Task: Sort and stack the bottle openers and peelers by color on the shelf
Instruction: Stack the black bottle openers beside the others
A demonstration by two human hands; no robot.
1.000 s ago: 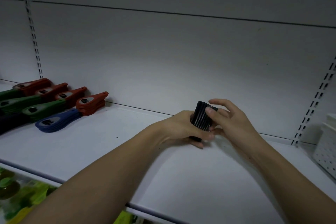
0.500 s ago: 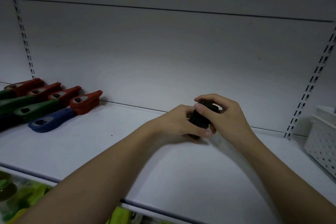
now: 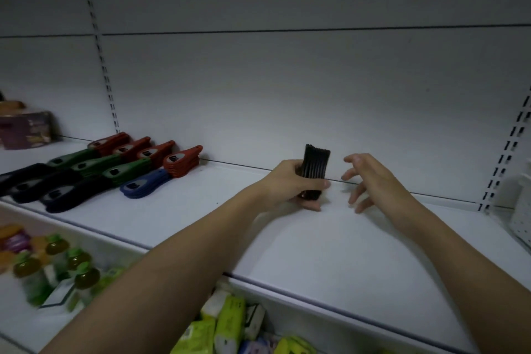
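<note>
my left hand [image 3: 283, 188] grip holds black stack [image 3: 313, 174] upright on shelf [image 3: 330, 253], near back edge | my right hand [image 3: 370, 181] grip wide, just beside, apart | colored stacks [image 3: 115, 169] at shelf's left end

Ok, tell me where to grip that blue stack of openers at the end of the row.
Grip the blue stack across its narrow handle end, coming from the right, where the shelf is bare. Green stacks crowd its left side, and its wide head points to the front.

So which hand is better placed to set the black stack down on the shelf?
Left. The left hand grips the black stack upright just above the shelf; the right hand hovers beside it, fingers spread.
</note>
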